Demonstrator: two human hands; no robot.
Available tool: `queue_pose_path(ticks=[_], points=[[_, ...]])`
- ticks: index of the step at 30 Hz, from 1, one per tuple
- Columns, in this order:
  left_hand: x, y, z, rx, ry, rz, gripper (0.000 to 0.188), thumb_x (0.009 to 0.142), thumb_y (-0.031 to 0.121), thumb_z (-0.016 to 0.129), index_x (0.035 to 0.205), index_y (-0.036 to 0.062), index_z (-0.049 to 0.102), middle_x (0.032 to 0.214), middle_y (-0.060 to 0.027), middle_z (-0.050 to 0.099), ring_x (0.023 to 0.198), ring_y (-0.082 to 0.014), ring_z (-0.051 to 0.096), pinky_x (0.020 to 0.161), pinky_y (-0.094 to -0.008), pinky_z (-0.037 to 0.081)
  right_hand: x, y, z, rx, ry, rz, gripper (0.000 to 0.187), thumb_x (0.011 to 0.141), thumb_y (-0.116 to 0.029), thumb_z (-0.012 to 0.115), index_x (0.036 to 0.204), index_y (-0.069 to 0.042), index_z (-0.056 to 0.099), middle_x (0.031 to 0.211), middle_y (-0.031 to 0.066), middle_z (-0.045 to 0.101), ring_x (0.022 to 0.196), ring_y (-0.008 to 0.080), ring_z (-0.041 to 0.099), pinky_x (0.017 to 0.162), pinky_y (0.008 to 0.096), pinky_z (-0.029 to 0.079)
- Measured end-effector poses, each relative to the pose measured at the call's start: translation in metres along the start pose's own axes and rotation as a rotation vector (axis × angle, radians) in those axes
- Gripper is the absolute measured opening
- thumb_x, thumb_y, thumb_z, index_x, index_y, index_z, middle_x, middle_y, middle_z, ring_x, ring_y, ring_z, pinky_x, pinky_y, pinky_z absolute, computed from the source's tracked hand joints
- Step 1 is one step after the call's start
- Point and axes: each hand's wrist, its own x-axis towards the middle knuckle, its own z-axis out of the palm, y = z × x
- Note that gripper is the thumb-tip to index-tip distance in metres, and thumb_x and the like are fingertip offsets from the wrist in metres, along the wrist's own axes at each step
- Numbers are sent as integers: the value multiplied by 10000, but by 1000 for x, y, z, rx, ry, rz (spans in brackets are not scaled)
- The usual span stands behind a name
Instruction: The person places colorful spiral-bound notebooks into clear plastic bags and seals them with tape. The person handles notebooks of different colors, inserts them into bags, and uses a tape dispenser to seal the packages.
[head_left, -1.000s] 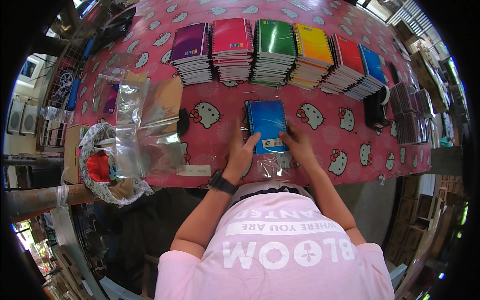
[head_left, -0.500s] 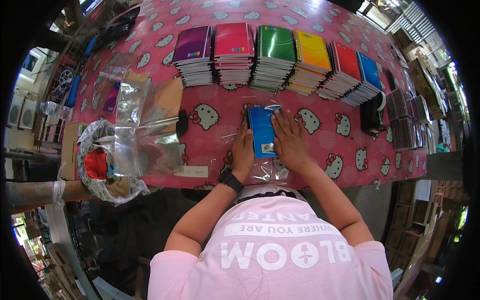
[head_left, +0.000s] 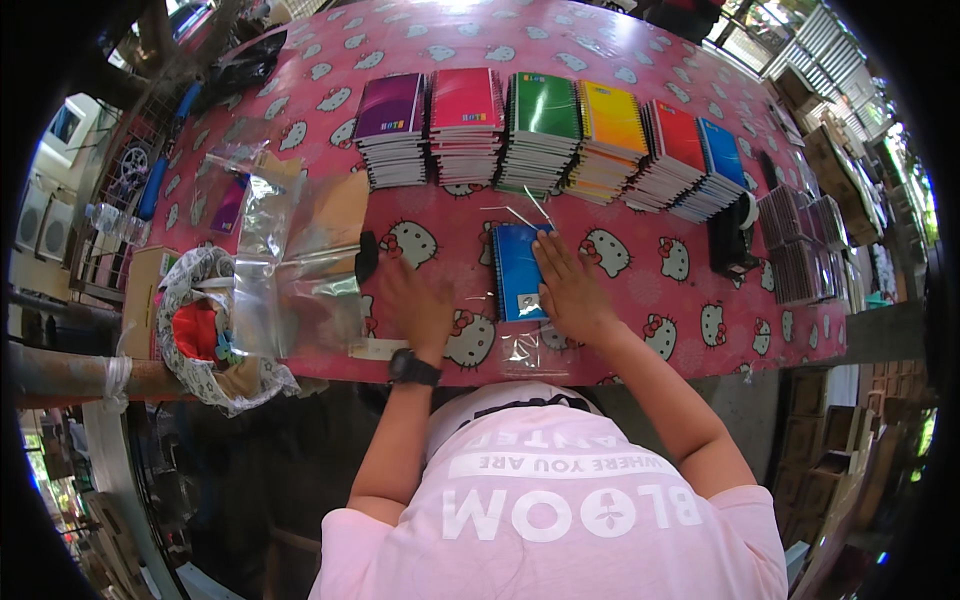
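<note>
Blue spiral notebook (head_left: 517,270) laid out, clear plastic (head_left: 521,354) seemingly unsealed — right hand (head_left: 577,295) flat atop, unclenched; left hand (head_left: 416,306) blurred, grip spread.

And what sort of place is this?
Probably a small packing workshop: colour-sorted stacks of spiral notebooks stand on the table, clear plastic bags lie at the left, and what looks like a tape dispenser stands at the right.

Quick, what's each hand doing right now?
Left hand: open, blurred, nothing visibly held.
Right hand: open, laid flat on the nearest blue notebook.
</note>
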Motion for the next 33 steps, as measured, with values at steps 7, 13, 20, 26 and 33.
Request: queue_pose_path(ticks=[7, 13, 20, 26, 33], points=[[8, -73, 29, -710, -251, -57, 462, 717, 112, 661, 1160, 34, 554, 939, -136, 641, 849, -298, 617, 705, -363, 489, 19, -19, -32, -35, -178, 95, 626, 774, -189, 568, 1335, -11, 355, 1431, 150, 280, 1337, 325, 224, 1026, 596, 213], [18, -26, -41, -1306, -853, -376, 448, 733, 19, 644, 1161, -44, 528, 840, -97, 617, 611, -183, 615, 503, -305, 483, 28, -2, -21, 393, -94, 62, 546, 720, -217, 671, 1207, -29, 511, 1321, 154, 401, 1226, 353, 337, 985, 485, 320], [-9, 56, -46, -787, -415, 368, 226, 702, -22, 578, 910, 10, 660, 851, -141, 629, 697, -268, 619, 625, -352, 502, 54, -16, -28, 745, -178, 433, 413, 727, -441, 666, 721, -28, 683, 727, 166, 635, 800, 317, 597, 908, 431, 396], [-20, 72, -58, -731, -445, 596, 185, 713, -37, 564, 859, 21, 663, 902, -126, 629, 758, -293, 621, 693, -354, 509, 65, -9, 9, 399, 8, 250, 341, 703, -365, 653, 727, -26, 682, 721, 185, 636, 724, 327, 619, 779, 402, 469], [23, 25, -38, -1139, -706, -20, 208, 844, 59, 594, 1040, -5, 619, 989, -76, 625, 892, -135, 596, 730, -245, 485, 61, -16, -15, 607, -11, 364, 251, 778, -265, 608, 757, -25, 677, 763, 201, 636, 769, 356, 619, 740, 427, 486]])
